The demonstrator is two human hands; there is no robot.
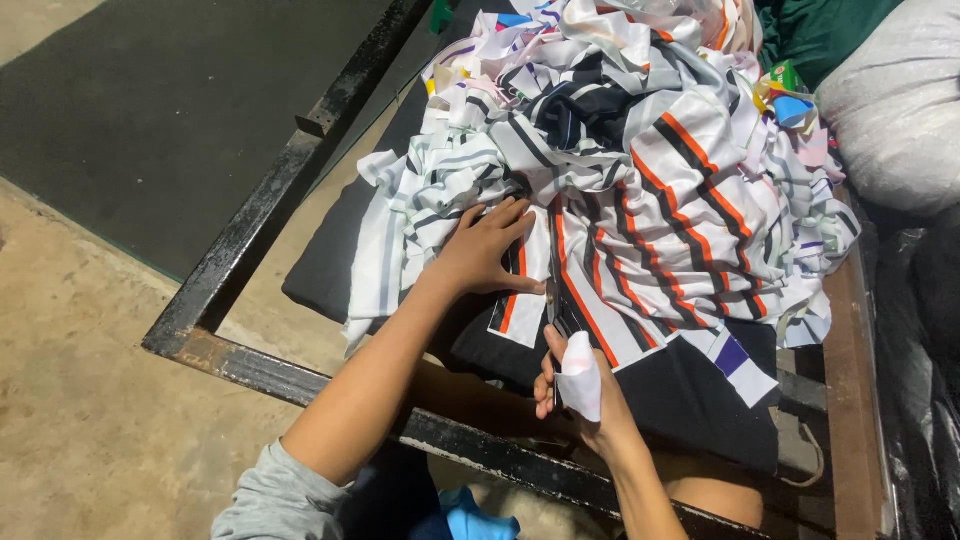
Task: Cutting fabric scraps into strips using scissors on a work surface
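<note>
Pressing flat with spread fingers, the left hand [483, 250] holds down a strip of white cloth with orange and black stripes [520, 300] at the near edge of a big heap of striped fabric scraps [640, 150]. Just beside it, the right hand [575, 385] is closed around a pair of scissors [553, 300], whose dark blades point away from the person and lie along the edge of the strip; a piece of white cloth is wrapped over the thumb side of that hand, so the exact finger grip is partly hidden. The strip and the heap rest on a black pad [330, 270] laid over a rusty black metal frame [250, 230]. The heap mixes white pieces with grey, black, orange and purple stripes, and small coloured offcuts show near its far side. A white stuffed sack [895, 100] sits at the far right, touching the heap's edge, with dark green cloth [820, 30] beside it. Left of the frame lies a dark mat [170, 110] on a bare concrete floor [90, 400]. A grey sleeve [270, 500] covers the left upper arm.
</note>
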